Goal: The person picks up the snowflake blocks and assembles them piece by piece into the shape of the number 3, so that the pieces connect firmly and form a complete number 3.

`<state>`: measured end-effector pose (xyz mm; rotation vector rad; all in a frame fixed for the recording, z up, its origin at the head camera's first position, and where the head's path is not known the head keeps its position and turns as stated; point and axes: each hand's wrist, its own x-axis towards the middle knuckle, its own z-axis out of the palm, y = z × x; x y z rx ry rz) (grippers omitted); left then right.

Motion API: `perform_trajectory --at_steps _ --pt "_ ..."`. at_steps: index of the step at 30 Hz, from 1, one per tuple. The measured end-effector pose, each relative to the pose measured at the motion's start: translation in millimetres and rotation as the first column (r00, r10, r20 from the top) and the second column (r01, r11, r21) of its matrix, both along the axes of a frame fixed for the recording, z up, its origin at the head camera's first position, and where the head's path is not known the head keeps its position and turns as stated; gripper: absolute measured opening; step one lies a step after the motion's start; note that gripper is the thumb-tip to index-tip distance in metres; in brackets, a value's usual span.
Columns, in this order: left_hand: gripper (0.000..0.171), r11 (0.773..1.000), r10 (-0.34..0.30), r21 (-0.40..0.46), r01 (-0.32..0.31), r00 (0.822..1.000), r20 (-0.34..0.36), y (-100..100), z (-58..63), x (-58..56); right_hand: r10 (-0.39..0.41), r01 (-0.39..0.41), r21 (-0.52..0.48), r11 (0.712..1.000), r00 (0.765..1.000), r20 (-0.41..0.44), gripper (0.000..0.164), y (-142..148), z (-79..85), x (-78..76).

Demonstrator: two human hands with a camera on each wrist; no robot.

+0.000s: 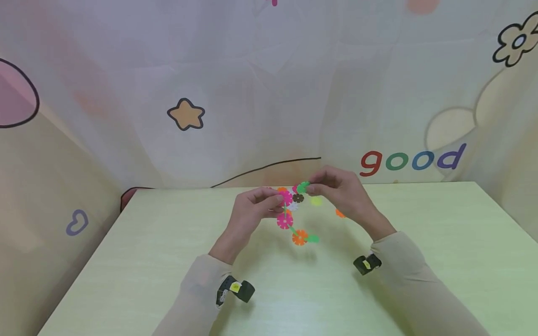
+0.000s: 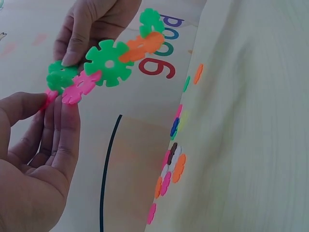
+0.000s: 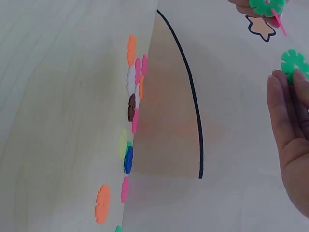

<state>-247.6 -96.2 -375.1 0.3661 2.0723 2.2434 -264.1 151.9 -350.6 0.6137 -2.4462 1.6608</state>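
My left hand (image 1: 252,205) pinches a pink notched disc (image 1: 286,198) between thumb and fingertips. It belongs to a chain of interlocking plastic snowflake discs, which hangs below the fingers. Down the chain are another pink disc (image 1: 285,221), an orange disc (image 1: 300,237) and a green disc (image 1: 313,239) at the end, with green discs seen edge-on between. My right hand (image 1: 342,191) pinches a loose green disc (image 1: 302,187) by its edge. In the right wrist view a gap separates this green disc (image 3: 293,61) from the pieces at my left hand (image 3: 263,12).
Loose discs lie at the table's far side: brown (image 3: 131,107), white (image 3: 131,80), yellow (image 3: 122,143), blue (image 3: 128,159), orange (image 3: 102,204) and several pink ones. Behind the pale table (image 1: 147,261) hangs a printed cloth (image 1: 269,116). Both wrists wear dark camera straps.
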Motion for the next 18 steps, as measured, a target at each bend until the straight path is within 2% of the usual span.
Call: perform_trajectory --at_steps 7,11,18 --pt "0.018 1.000 -0.012 -0.006 0.012 1.000 0.011 0 3.1 2.0 0.020 -0.022 -0.032 0.999 0.997 -0.071 0.009 -7 -1.0 0.9" --pt "0.019 1.000 -0.027 -0.006 0.027 1.000 0.012 0 3.4 2.2 0.016 -0.018 -0.023 1.000 0.996 -0.083 0.009 -9 -1.9 1.9" --pt "0.019 0.998 -0.053 -0.027 0.053 0.999 -0.002 1 2.6 2.2 0.056 -0.062 -0.077 0.995 0.996 -0.072 0.009 -13 -2.8 4.7"
